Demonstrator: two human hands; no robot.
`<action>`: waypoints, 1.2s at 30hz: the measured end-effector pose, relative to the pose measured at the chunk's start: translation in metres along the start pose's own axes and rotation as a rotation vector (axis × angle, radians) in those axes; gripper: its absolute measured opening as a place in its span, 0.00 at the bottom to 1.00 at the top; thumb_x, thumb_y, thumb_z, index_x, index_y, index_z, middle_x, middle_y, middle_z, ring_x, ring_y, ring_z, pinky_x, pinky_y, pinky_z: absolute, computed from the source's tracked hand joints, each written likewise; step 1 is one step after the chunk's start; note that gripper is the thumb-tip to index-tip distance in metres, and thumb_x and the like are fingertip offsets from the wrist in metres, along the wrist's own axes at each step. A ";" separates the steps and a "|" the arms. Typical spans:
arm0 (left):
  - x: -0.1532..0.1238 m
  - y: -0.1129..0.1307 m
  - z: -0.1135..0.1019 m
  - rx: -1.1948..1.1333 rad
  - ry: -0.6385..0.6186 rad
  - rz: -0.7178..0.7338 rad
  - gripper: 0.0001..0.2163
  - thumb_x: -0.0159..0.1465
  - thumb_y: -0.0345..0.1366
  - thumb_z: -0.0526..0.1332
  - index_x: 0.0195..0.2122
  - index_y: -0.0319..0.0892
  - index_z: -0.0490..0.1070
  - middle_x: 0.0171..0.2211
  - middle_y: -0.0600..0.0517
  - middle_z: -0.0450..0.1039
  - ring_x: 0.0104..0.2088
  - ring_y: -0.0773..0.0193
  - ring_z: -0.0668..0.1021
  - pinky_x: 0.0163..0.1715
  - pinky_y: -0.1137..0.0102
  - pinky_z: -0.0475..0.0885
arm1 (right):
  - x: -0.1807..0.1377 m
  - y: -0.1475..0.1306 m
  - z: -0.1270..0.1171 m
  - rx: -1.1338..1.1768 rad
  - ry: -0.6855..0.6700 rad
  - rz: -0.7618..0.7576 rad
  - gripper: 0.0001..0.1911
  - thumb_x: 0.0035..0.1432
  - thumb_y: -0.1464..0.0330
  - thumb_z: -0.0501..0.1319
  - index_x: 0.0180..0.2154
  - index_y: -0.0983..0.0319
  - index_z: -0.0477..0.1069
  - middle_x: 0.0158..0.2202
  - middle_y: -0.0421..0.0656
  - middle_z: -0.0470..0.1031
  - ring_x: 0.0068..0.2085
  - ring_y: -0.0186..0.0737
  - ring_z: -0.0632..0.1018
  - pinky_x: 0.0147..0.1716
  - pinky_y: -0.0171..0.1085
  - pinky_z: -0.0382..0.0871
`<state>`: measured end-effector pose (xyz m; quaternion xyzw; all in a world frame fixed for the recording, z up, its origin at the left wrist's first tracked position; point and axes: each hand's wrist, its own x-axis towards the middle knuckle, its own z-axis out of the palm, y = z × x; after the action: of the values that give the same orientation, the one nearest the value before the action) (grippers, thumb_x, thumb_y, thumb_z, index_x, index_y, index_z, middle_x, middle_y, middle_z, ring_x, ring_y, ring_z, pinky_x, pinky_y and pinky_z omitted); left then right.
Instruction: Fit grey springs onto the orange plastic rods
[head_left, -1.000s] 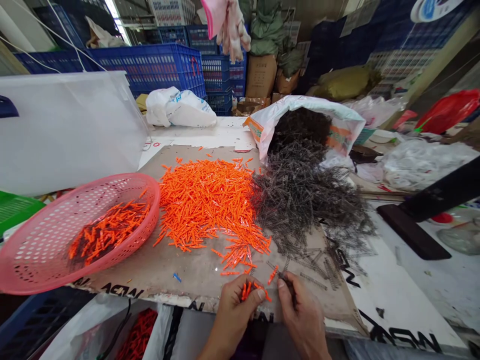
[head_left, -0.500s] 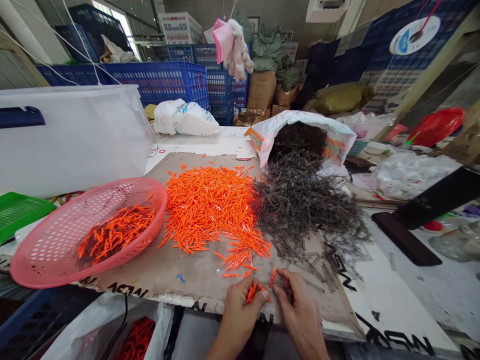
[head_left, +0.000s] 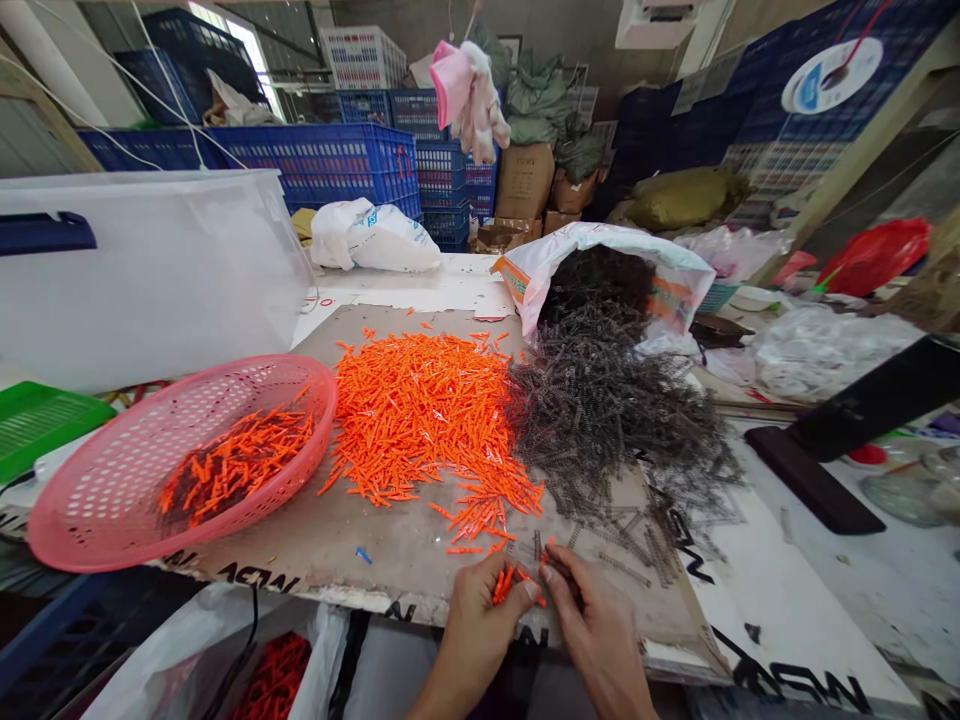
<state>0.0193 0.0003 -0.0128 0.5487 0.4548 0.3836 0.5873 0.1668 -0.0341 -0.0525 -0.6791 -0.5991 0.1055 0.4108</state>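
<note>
My left hand (head_left: 486,612) is closed around several slim orange plastic pieces (head_left: 504,584), their ends showing between thumb and fingers. Close beside it, my right hand (head_left: 592,615) is in a pinch, with the tip of an orange plastic piece (head_left: 551,546) showing at its fingertips. A dark coil spring (head_left: 537,544) stands out just by those fingertips; whether it is gripped too I cannot tell. Beyond my hands lies a heap of orange pieces (head_left: 420,410). To its right a heap of dark coil springs (head_left: 600,400) spills from a white sack (head_left: 600,236).
A pink perforated basket (head_left: 82,520) with orange pieces and springs in it rests at the left. Behind it stands a translucent bin (head_left: 165,280). A black stand (head_left: 817,480) is at the right. Below the table edge, a white bag (head_left: 180,650) holds red-orange pieces.
The orange piece in my right fingers has dropped lower, with only its tip showing now. A spring shows upright beside those fingertips. My left hand keeps its pieces.
</note>
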 end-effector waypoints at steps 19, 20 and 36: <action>-0.003 -0.007 -0.002 -0.092 -0.020 -0.041 0.12 0.59 0.44 0.63 0.27 0.39 0.71 0.14 0.61 0.58 0.17 0.71 0.59 0.18 0.75 0.54 | -0.001 -0.006 0.000 -0.057 -0.072 -0.094 0.14 0.64 0.66 0.51 0.40 0.61 0.74 0.35 0.46 0.81 0.34 0.43 0.83 0.33 0.37 0.76; -0.003 -0.006 -0.002 -0.105 -0.019 -0.044 0.12 0.60 0.44 0.63 0.28 0.39 0.71 0.14 0.61 0.57 0.17 0.72 0.59 0.18 0.76 0.54 | -0.001 -0.006 0.000 -0.043 -0.069 -0.096 0.14 0.64 0.66 0.51 0.41 0.62 0.74 0.35 0.45 0.81 0.34 0.43 0.83 0.33 0.37 0.76; -0.001 -0.012 0.004 -0.177 0.101 -0.070 0.13 0.59 0.46 0.65 0.28 0.40 0.72 0.17 0.59 0.62 0.18 0.72 0.61 0.18 0.77 0.58 | 0.004 -0.012 -0.003 0.080 0.023 -0.067 0.17 0.66 0.59 0.53 0.37 0.62 0.77 0.32 0.44 0.82 0.32 0.41 0.82 0.31 0.33 0.75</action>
<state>0.0224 -0.0030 -0.0252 0.4584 0.4670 0.4289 0.6227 0.1608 -0.0324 -0.0415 -0.6429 -0.6121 0.1078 0.4477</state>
